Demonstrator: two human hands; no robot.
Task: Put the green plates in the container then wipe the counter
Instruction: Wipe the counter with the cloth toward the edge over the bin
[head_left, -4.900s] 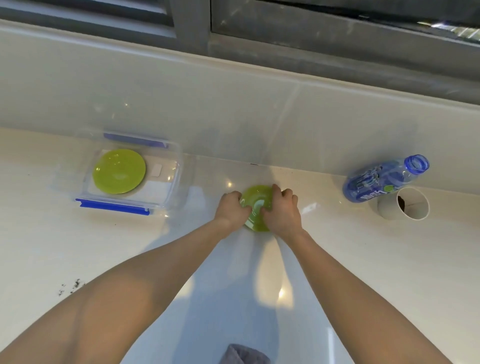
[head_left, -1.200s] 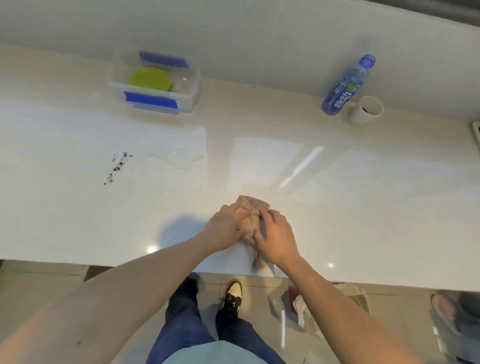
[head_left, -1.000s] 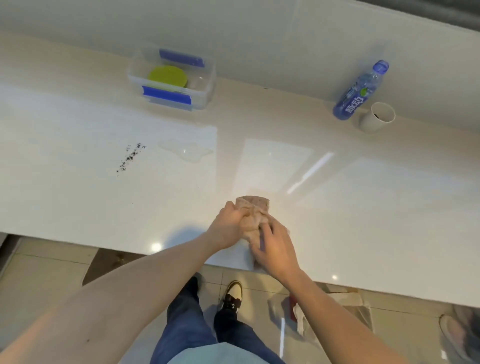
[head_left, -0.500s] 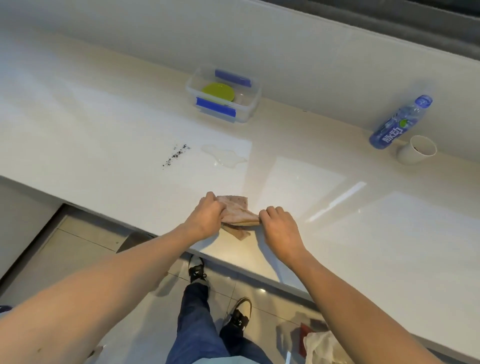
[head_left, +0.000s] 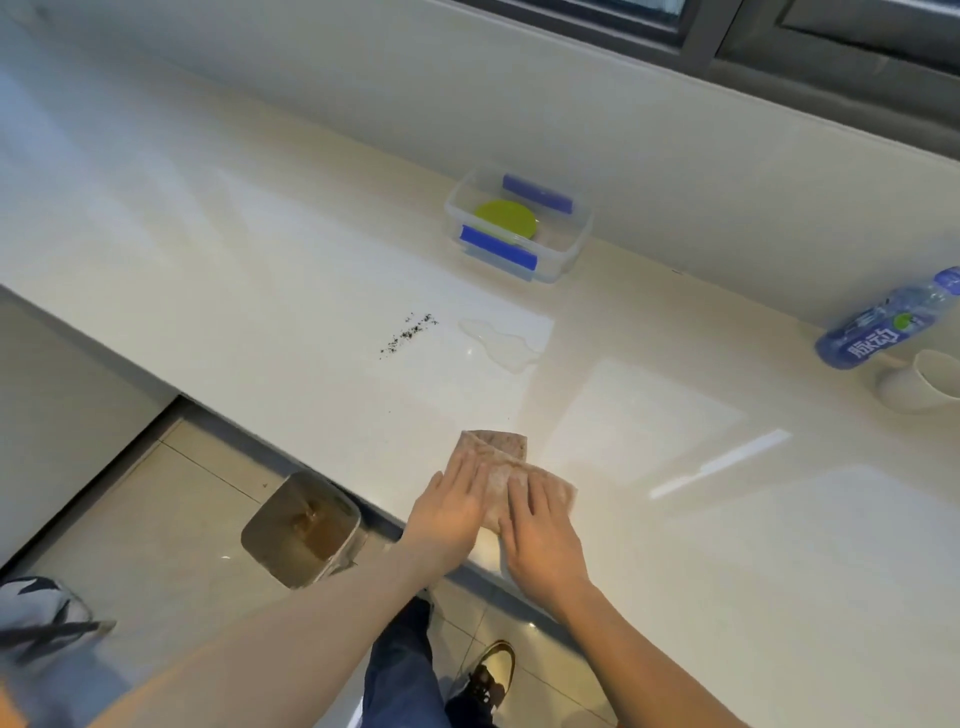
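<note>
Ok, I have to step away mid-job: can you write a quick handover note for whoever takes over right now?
Left hand and right hand: both flat on the cloth near the counter's front edge.
Green plates: in the clear container by the wall.
Done: plates put away.
Left: wipe the dark crumbs and the puddle.

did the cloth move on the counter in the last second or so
Cannot tell. The camera swung, so the cloth shifts in frame, but it lies near the counter's front edge, below the puddle, as before. Both hands now press flat on it.
</note>
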